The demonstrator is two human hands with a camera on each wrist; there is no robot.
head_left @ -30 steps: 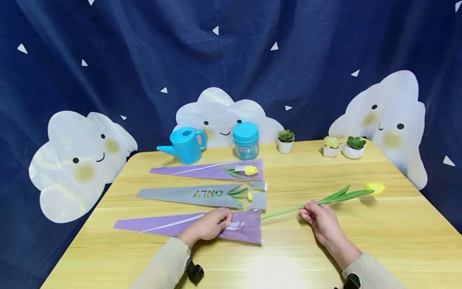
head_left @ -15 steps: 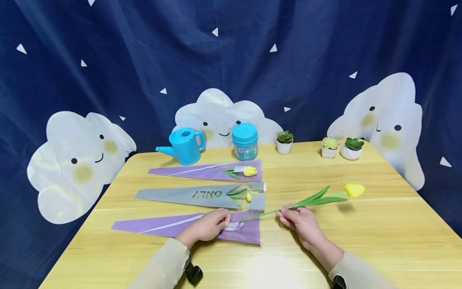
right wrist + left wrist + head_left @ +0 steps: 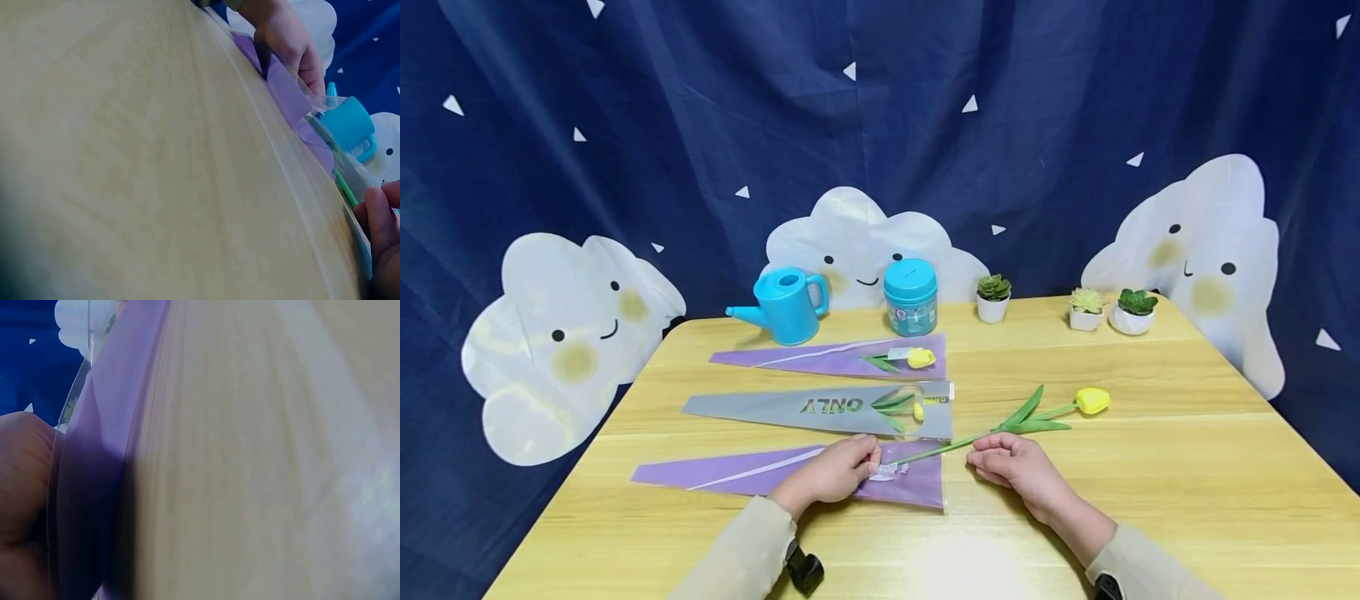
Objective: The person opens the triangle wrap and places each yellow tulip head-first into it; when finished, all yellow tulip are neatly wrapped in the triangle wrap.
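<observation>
In the head view, my left hand (image 3: 838, 468) pinches the clear film of the nearest purple flower sleeve (image 3: 752, 471), close to its wide end. A green stem of a yellow tulip (image 3: 1092, 401) slants into that wide end, its lower tip near my left fingers. My right hand (image 3: 1026, 477) pinches the stem just below the leaves, right of the sleeve's mouth. In the right wrist view, the stem (image 3: 345, 187) runs along the film toward my right fingertips (image 3: 378, 206). The left wrist view shows the purple sleeve (image 3: 94, 444) edge-on beside my left hand (image 3: 22, 481).
A grey sleeve (image 3: 752, 406) and another purple sleeve (image 3: 820, 355), each with a yellow tulip, lie farther back. Along the back edge stand a blue watering can (image 3: 787, 307), a blue-lidded jar (image 3: 912, 300) and several potted succulents (image 3: 993, 297). A wooden table (image 3: 1187, 467) lies beneath.
My right hand has moved left with the tulip, and its stem has passed from the sleeve's mouth into the wide end. My left hand has stayed in place on the sleeve.
</observation>
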